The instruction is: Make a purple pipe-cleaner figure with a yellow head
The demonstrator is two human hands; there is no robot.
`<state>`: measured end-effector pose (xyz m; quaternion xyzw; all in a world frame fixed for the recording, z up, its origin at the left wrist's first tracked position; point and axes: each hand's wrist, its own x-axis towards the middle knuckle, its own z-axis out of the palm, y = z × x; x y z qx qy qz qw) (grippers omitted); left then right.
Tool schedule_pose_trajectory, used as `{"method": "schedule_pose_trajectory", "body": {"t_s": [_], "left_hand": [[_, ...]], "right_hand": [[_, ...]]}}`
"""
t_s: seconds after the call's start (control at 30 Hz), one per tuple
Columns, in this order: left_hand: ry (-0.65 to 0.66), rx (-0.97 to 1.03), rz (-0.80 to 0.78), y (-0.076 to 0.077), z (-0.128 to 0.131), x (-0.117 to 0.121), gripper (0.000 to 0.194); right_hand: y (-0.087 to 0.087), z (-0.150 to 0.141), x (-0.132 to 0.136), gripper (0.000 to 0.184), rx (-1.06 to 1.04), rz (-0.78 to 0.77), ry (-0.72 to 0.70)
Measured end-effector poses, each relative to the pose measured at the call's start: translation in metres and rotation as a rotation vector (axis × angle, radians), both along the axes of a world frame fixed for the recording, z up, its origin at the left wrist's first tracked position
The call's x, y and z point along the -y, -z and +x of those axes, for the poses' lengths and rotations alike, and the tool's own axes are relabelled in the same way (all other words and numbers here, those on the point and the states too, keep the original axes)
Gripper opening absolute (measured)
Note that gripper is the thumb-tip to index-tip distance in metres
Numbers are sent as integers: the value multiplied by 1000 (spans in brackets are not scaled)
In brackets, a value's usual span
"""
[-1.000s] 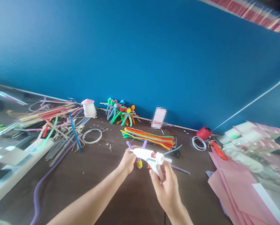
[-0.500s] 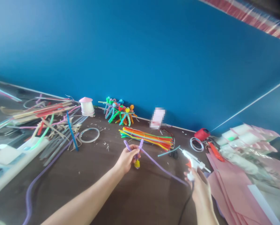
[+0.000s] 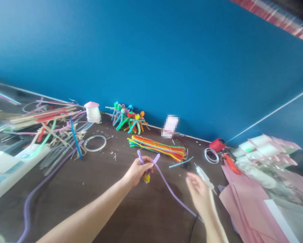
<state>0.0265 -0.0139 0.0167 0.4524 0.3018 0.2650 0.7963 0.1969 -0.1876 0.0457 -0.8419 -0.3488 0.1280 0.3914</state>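
Note:
My left hand (image 3: 140, 169) pinches a small purple pipe-cleaner figure (image 3: 155, 158) above the middle of the table. Two purple ends stick up past the fingers, and a yellow ball (image 3: 147, 178) hangs below them. From the figure a long purple pipe cleaner (image 3: 173, 193) trails down to the right, passing behind my right wrist. With its fingers apart and nothing in them, my right hand (image 3: 198, 189) is over the table. Just behind it lies a white glue gun (image 3: 204, 177), partly hidden by the hand; its black cord (image 3: 192, 229) runs toward me.
A bundle of coloured pipe cleaners (image 3: 157, 147) lies ahead, with finished pipe-cleaner figures (image 3: 131, 118) against the wall. Loose strips and sticks (image 3: 52, 118) crowd the left, near a white pot with a pink lid (image 3: 93, 113). Pink sheets (image 3: 245, 199) and an orange cutter (image 3: 231, 164) are at right.
My right hand has let go of the glue gun, which now lies on the table, and has moved left. The left hand still holds the figure, its purple ends slightly wider apart.

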Motion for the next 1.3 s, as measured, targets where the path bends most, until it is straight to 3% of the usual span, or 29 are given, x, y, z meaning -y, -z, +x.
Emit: {"method": "schedule_pose_trajectory", "body": {"t_s": [0.1, 0.3, 0.67, 1.07, 1.3], "left_hand": [[54, -18, 57, -3, -1, 4, 19], [92, -32, 114, -3, -2, 4, 17], [136, -13, 114, 1, -2, 5, 19], [133, -35, 127, 5, -1, 4, 20], [114, -47, 192, 6, 0, 4, 18]], "right_hand": [[-3, -39, -35, 30, -81, 87, -264], [2, -62, -73, 23, -287, 103, -369], [2, -63, -71, 16, -183, 190, -408], [5, -70, -70, 13, -303, 108, -305], [8, -69, -69, 17, -257, 110, -311]]}}
